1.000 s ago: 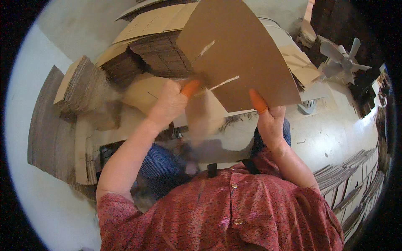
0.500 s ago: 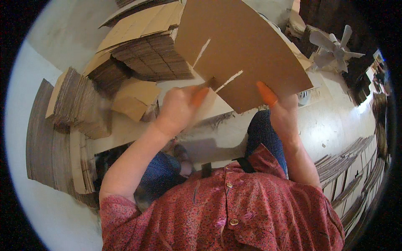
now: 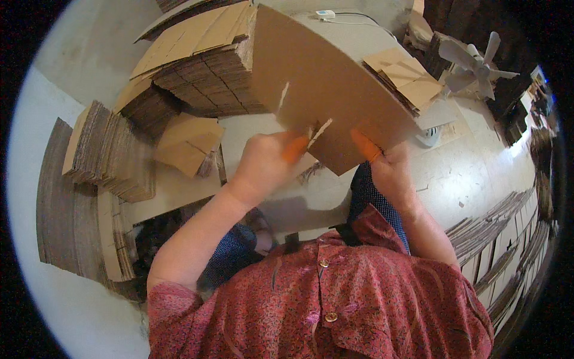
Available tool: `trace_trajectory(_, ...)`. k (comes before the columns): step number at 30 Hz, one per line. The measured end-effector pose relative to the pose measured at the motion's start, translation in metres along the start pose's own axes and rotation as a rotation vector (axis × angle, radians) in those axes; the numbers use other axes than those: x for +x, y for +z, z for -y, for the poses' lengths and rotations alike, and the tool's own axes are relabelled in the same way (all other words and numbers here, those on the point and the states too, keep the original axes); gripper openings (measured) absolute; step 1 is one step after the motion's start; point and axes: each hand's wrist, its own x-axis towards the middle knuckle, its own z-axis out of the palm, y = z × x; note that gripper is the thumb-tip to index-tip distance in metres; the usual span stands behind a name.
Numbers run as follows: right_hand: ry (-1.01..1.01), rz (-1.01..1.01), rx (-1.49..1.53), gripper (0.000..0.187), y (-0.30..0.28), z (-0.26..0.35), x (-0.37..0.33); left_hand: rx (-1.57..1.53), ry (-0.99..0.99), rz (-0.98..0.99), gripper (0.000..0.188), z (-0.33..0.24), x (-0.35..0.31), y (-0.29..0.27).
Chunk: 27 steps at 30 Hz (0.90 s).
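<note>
A brown cardboard sheet stands tilted in front of me, with two pale slots cut into its lower left part. My right hand grips its lower right edge, an orange cover on the thumb lying against the near face. At the lower left edge, beside the nearer slot, my left hand is closed, its orange-covered thumb pressed at the board. A pale, rough-edged strip shows at that slot, next to the left thumb. The left fingers behind the board are hidden, and that hand is slightly blurred.
Tall stacks of cut cardboard stand behind and left, with more cardboard piles at the far left. Small cardboard pieces lie at the back right near a fan. Cardboard bundles line the right side.
The sheet has come down and tilted, uncovering the pieces and a white cabled device behind it. My right hand has moved a little left and down; my left hand stays near the slot.
</note>
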Motion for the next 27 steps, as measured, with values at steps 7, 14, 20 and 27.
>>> trace_trajectory(7, 0.07, 0.053, -0.08, 0.02, 0.017, -0.028, -0.014, 0.169, -0.019, -0.043, 0.019, 0.017, -0.01, 0.025)
trace_trajectory(14, -0.09, -0.03, -0.158, 0.014, 0.012, 0.006, -0.005, 0.222, 0.228, -0.232, 0.021, -0.002, -0.01, 0.014)
trace_trajectory(20, -0.072, -0.058, -0.219, 0.013, 0.011, 0.007, 0.007, 0.147, 0.312, -0.339, 0.02, -0.003, 0.008, 0.014)
trace_trajectory(27, 0.202, 0.067, -0.218, 0.021, 0.023, -0.071, -0.014, -0.121, 0.092, -0.299, 0.019, 0.027, 0.007, 0.048)
